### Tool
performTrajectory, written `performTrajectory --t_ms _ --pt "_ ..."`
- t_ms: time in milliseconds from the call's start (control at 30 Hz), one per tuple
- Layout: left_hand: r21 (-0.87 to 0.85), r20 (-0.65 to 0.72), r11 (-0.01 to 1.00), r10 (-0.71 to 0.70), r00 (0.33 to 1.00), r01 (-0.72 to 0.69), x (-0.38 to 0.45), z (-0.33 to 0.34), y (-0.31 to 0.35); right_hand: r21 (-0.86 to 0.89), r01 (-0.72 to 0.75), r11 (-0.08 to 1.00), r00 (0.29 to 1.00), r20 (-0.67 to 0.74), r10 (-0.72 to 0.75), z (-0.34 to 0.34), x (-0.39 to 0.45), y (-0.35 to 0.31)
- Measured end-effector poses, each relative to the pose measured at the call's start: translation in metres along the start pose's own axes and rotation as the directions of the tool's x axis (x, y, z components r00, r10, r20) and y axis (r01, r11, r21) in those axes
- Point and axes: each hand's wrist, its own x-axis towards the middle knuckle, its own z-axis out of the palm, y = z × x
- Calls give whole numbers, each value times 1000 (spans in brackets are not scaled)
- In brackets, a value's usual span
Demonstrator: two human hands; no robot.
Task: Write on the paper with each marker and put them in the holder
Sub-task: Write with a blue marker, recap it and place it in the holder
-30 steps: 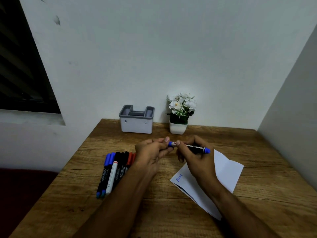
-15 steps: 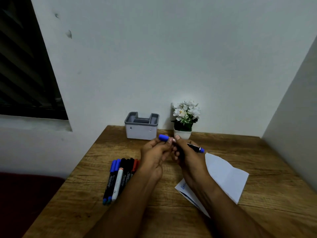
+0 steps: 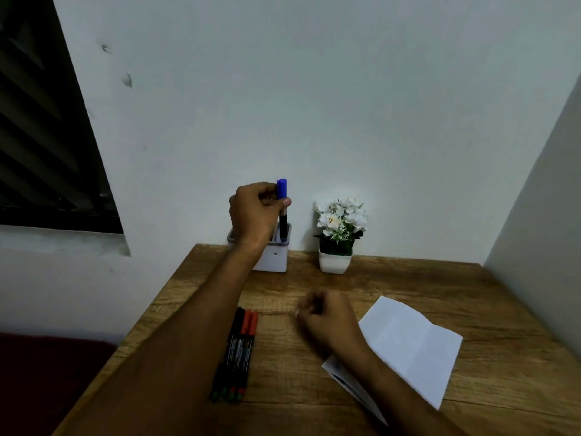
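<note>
Above the holder (image 3: 273, 259), the left hand (image 3: 251, 212) pinches the blue-capped marker (image 3: 282, 209) upright, its lower end apparently inside the right compartment. Nearer than the holder, the right hand (image 3: 327, 319) rests loosely curled and empty beside the paper (image 3: 408, 347).

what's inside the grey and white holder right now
The lower end of the blue-capped marker, held upright by the left hand, dips into the holder at its right side. The rest of the holder's inside is hidden behind that hand and wrist, so other contents cannot be told.
</note>
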Motion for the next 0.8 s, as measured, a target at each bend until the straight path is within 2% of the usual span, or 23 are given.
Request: performTrajectory --t_ms 133,433,800 --pt "137 30 990 35 999 -39 15 14 -13 -109 94 990 996 -2 -94 2 -1 3" --pt "343 70 938 -71 995 42 15 31 -49 -153 146 977 989 20 -145 4 11 7" --pt "326 33 940 -115 993 98 12 24 -57 -161 146 976 989 21 -144 5 9 8"
